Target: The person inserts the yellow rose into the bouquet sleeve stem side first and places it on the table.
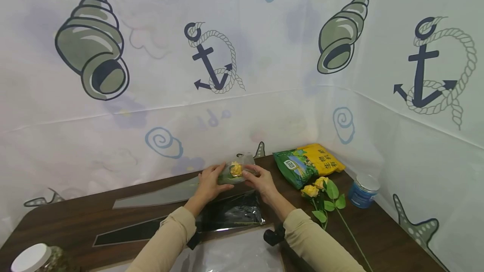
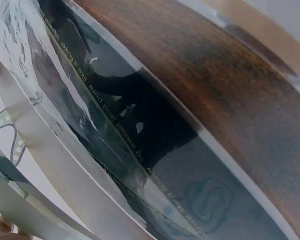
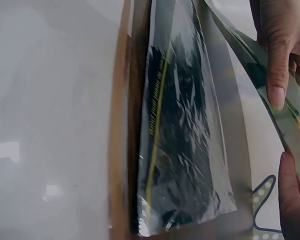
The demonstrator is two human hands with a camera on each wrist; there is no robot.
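Observation:
A yellow rose [image 1: 236,169] lies inside a clear tapered flower sleeve [image 1: 226,177], held up near the back edge of the table. My left hand [image 1: 209,184] grips the sleeve on its left side; in the right wrist view its thumb [image 3: 278,75] lies along the front. On the sleeve's right side, my right hand [image 1: 261,180] holds the sleeve by its edge beside the rose. Leftward from my left hand runs a pale tapered strip [image 1: 155,195]; whether it belongs to the same sleeve I cannot tell. Just below both hands lies a black printed flower sleeve [image 1: 230,211].
Two yellow roses [image 1: 311,191] with green leaves lie to the right. Behind them is a green and yellow bag [image 1: 308,163], and a blue tin [image 1: 364,191] stands farther right. Clear plastic sheeting [image 1: 238,251] covers the front middle. A white-lidded jar [image 1: 32,258] stands front left.

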